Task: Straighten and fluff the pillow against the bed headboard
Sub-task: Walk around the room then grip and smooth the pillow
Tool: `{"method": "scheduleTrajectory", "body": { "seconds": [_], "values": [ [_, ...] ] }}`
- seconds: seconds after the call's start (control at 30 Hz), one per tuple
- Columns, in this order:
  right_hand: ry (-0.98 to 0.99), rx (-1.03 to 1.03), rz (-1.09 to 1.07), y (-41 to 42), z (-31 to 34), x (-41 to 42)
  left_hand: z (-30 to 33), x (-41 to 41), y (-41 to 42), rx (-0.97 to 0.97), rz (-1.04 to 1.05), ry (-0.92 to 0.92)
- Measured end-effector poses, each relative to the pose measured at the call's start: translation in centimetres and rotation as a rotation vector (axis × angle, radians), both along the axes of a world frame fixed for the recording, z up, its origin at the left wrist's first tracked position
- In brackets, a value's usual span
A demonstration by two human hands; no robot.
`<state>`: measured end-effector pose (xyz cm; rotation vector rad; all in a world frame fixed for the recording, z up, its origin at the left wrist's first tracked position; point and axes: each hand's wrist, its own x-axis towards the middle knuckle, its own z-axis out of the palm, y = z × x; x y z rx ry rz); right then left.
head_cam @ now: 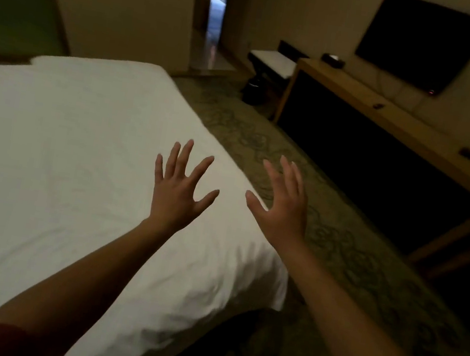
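The left hand [177,192] is hanging in the middle of the frame with all fingers spread wide and the palm facing down, gripping nothing, and it is hovering above the white bed [62,150] close to the bed's right edge. The right hand [283,204] is just beside it, to the right, also opened flat and empty, and it is floating past the edge of the bed, over the patterned carpet [353,258]. Both forearms are reaching from the lower corners of the frame toward the centre, so the two hands are pointing to the upper part of the frame. The pillow and the headboard are not appearing anywhere in this view; the bed surface is showing only a smooth white cover running to the upper left of the frame, where a plain corner is ending near a green wall. I am judging that the pillow is lying outside the frame, and I cannot tell on which side. In the upper right a dark television [424,44] is hanging on the wall above a long wooden counter [391,116]. I am judging the hands are not yet facing the pillow, so the person is needing first to turn until it is coming into view; neither hand can be called nearer.
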<state>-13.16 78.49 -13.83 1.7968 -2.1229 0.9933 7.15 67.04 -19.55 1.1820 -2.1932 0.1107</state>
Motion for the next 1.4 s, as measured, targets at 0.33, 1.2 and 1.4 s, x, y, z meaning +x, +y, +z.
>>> {"method": "scheduleTrajectory", "body": {
  "seconds": [0.33, 1.2, 1.4],
  "values": [
    [0.008, 0.062, -0.199, -3.9, -0.6, -26.7, -1.0, -32.0, -9.1, -0.039, -0.228, 0.118],
    [0.046, 0.112, 0.294, -51.9, -2.9, -68.8, -4.0, -66.1, -48.6, 0.069, 0.325, 0.143],
    [0.048, 0.068, 0.314, -71.3, -1.4, -72.6, -1.4, -68.3, -64.6, 0.117, 0.384, 0.132]
  ]
}}
